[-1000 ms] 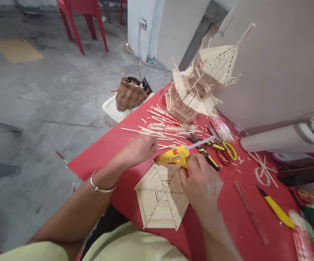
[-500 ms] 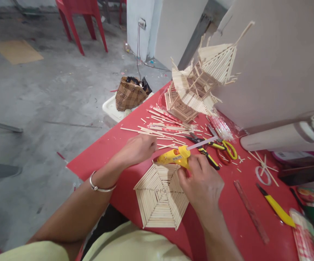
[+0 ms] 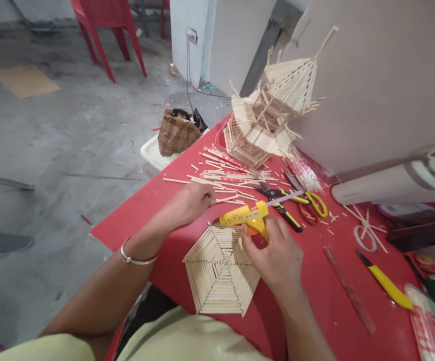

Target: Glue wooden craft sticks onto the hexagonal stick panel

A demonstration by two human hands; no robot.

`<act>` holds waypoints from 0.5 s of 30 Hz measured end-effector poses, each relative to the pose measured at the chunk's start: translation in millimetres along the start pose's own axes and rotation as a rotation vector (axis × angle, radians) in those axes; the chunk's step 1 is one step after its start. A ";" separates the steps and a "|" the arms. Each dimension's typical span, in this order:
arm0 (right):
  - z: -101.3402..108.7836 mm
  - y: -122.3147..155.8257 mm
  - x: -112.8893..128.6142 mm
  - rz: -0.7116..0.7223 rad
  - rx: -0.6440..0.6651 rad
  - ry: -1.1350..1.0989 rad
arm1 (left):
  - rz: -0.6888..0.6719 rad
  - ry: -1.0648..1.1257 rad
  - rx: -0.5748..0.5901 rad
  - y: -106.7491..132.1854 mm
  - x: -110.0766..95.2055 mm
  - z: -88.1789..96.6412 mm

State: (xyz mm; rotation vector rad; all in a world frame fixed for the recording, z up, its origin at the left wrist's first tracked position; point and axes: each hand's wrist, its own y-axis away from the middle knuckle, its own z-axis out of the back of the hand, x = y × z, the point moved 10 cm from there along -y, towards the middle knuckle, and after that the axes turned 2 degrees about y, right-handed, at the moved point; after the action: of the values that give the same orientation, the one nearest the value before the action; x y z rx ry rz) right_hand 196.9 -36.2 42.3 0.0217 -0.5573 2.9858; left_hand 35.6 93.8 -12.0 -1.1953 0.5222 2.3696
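**Yellow plastic glue gun [image 3: 244, 215] in a close grip**

The fingers of a person's right hand [image 3: 279, 255] wrap the glue gun's handle, leaving little gap. At the other end of the gun, the left hand [image 3: 191, 203] hangs with fingers curled inward; whether they pinch a thin stick beside them cannot be told from here. The tool looks light and rigid, best held by that handle, away from a nozzle that may be hot.

Directly below the right fingers, toward the person, lies a flat, many-sided panel of pale wooden sticks [image 3: 217, 291] set in a web pattern. It would probably handle as light and stiff but fragile at its joints, safest lifted by opposite outer edges.

Beyond the left fingertips, loose pale wooden sticks [image 3: 221, 175] are strewn over a red tabletop [image 3: 130, 220]. Past the right knuckles rest black-and-yellow pliers [image 3: 291, 219] and yellow-handled metal scissors [image 3: 319, 204]. Farthest from both hands, a tiered pale wooden stick tower [image 3: 292, 85] stands near the wall.
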 end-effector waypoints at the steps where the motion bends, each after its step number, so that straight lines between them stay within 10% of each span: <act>1: 0.6 0.8 -1.8 -0.004 -0.005 -0.011 | -0.002 0.009 -0.001 -1.0 -0.8 0.3; 10: 2.4 6.5 -23.7 -0.102 -0.020 -0.082 | -0.065 0.052 0.006 -3.6 -8.9 -1.1; 15: -18.0 31.4 -84.0 -0.432 0.223 -0.397 | -0.020 0.090 0.048 -2.8 -5.5 -6.6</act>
State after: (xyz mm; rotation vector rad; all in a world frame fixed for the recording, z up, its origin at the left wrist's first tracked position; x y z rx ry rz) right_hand 277.3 -67.2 11.4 0.6723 -0.2082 2.6011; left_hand 44.3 91.7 -11.6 -1.2845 0.5907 2.2818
